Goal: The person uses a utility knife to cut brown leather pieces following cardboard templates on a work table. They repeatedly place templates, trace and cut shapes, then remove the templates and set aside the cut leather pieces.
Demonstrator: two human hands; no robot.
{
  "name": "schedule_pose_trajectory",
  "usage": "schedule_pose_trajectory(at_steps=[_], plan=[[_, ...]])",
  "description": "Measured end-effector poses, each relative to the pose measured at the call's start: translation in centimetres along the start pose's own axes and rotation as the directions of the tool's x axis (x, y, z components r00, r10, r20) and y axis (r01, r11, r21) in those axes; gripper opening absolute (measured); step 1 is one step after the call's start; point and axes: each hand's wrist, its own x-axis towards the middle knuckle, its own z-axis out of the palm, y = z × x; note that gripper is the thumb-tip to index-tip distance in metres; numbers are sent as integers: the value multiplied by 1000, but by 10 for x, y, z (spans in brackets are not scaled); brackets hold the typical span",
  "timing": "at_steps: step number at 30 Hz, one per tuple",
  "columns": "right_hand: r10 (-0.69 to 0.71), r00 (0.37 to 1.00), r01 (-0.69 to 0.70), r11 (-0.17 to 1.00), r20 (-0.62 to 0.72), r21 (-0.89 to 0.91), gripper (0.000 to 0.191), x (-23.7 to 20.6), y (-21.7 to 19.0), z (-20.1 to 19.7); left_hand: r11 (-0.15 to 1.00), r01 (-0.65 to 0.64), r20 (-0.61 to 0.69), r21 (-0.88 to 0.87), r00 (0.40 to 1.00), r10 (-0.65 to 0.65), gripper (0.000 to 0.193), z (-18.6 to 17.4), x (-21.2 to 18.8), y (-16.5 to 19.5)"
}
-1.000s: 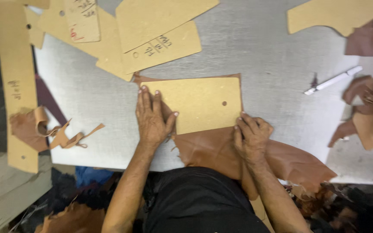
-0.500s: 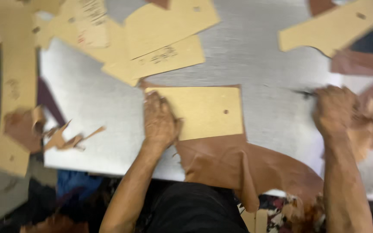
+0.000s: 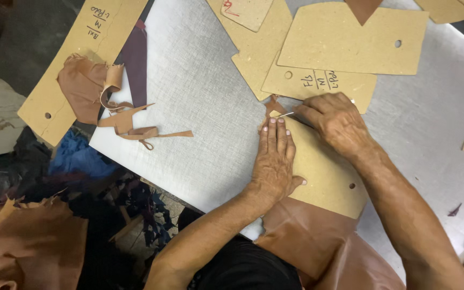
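Cardboard pattern (image 3: 326, 174), tan and punched with one small hole, lay on the grey work table (image 3: 199, 107) over a sheet of brown leather (image 3: 318, 247). Most of the leather was hidden beneath the pattern; only its near part showed, hanging past the table edge and cut off by the frame's bottom. The left hand (image 3: 275, 161) lay flat on the pattern, fingers together and pressed down, the thumb spread to the side. The right hand (image 3: 336, 121) was curled at the pattern's far corner, pinching a thin light-coloured tool (image 3: 287, 114). Only the tool's slim tip showed past the fingers, so its kind could not be told. A small leather point (image 3: 273, 104) poked out just beyond that corner. More cardboard templates (image 3: 350, 40) overlapped at the far side, some running out of view. Leather scraps (image 3: 119, 115) lay on a long template strip (image 3: 76, 59) to the left.
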Motion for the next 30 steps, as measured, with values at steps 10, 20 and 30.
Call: schedule_pose_trajectory(at_steps=[10,20,30], plan=[[-227,957,277,899,180,-340,35,30,23,5,996,-57,-54,-66,997,53,110,11,2,-6],[239,963,-223,967,-128,127,39,-22,-39,42,985,-2,-110,-174,994,-17,127,19,1,-2],[317,940,-332,934,-126,-130,51,-154,-9,19,980,131,32,-148,991,-128,138,-4,8,17]])
